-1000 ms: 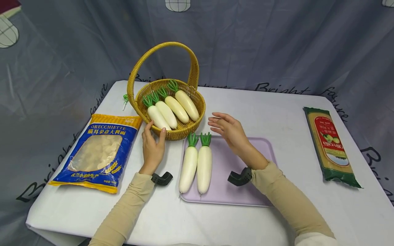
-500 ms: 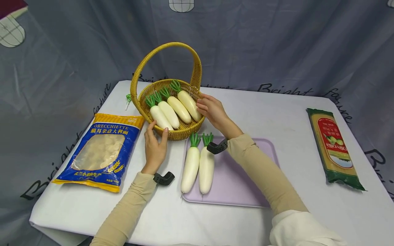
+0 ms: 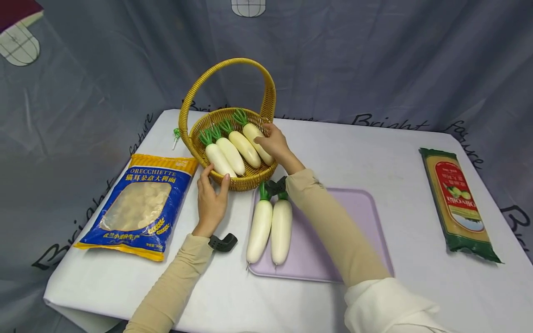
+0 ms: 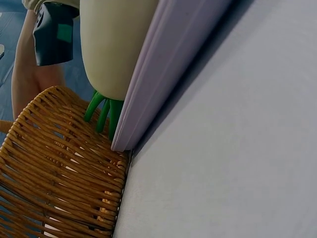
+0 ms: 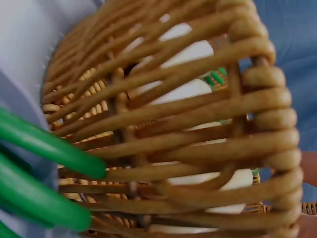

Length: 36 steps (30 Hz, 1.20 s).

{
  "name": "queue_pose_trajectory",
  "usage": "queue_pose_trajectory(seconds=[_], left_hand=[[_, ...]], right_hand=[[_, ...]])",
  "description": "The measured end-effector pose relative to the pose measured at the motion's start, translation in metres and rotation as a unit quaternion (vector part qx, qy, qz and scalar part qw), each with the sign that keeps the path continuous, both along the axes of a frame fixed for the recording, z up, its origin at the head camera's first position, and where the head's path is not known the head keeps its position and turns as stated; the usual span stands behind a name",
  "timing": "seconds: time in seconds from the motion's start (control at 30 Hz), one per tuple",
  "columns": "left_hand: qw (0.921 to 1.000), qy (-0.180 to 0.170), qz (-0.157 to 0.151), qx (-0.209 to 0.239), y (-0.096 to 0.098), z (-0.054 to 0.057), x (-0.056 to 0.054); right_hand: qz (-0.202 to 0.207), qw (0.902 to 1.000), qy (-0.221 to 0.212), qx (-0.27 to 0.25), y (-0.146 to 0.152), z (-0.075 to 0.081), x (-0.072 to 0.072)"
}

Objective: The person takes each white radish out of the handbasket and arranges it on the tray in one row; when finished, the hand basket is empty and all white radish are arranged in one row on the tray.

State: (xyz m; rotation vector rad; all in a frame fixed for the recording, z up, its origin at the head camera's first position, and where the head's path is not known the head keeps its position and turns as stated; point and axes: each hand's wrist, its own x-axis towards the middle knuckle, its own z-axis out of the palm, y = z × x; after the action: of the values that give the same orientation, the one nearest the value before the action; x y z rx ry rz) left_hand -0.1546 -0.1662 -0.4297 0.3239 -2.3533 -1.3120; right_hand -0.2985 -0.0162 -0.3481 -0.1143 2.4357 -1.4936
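Note:
A yellow wicker basket with a tall handle holds several white radishes with green tops. My right hand reaches over its right rim and grips the rightmost radish, thumb on one side and fingers on the other. At the front left of the basket, my left hand touches the rim with thumb and fingers spread. Two more radishes lie side by side on the left part of a lilac tray. In the right wrist view, basket weave hides most of the right hand.
A blue and yellow orecchiette bag lies left of the basket, and a green-ended pasta pack lies far right. Behind the bag is a small green lollipop. A grey curtain hangs behind the white table.
My right hand has moved from above the tray to the basket's right side, then onto the rightmost radish. The left hand has stayed at the rim.

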Motion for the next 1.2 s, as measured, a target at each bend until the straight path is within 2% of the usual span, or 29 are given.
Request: queue_pose_trajectory(seconds=[0.13, 0.33, 0.6, 0.83, 1.03, 1.2], left_hand=[[1.0, -0.002, 0.001, -0.002, -0.001, 0.0, 0.001], [1.0, -0.002, -0.002, -0.004, 0.0, -0.002, 0.001], [1.0, -0.005, 0.0, 0.0, 0.0, -0.002, 0.001], [1.0, -0.001, -0.001, 0.0, 0.0, -0.002, 0.001], [1.0, 0.001, -0.004, 0.001, 0.0, -0.001, 0.001], [1.0, -0.003, -0.005, -0.001, 0.0, 0.0, 0.001]], right_hand=[[0.024, 0.9991, -0.024, 0.024, -0.003, 0.0, -0.001], [0.021, 0.9951, -0.024, 0.093, -0.006, -0.002, -0.001], [0.017, 0.989, 0.042, 0.141, -0.011, -0.009, 0.003], [0.032, 0.9725, 0.135, 0.187, -0.014, -0.018, 0.005], [0.024, 0.9678, 0.149, 0.201, -0.015, -0.019, 0.007], [0.022, 0.9742, 0.143, 0.173, -0.014, -0.017, 0.008]])
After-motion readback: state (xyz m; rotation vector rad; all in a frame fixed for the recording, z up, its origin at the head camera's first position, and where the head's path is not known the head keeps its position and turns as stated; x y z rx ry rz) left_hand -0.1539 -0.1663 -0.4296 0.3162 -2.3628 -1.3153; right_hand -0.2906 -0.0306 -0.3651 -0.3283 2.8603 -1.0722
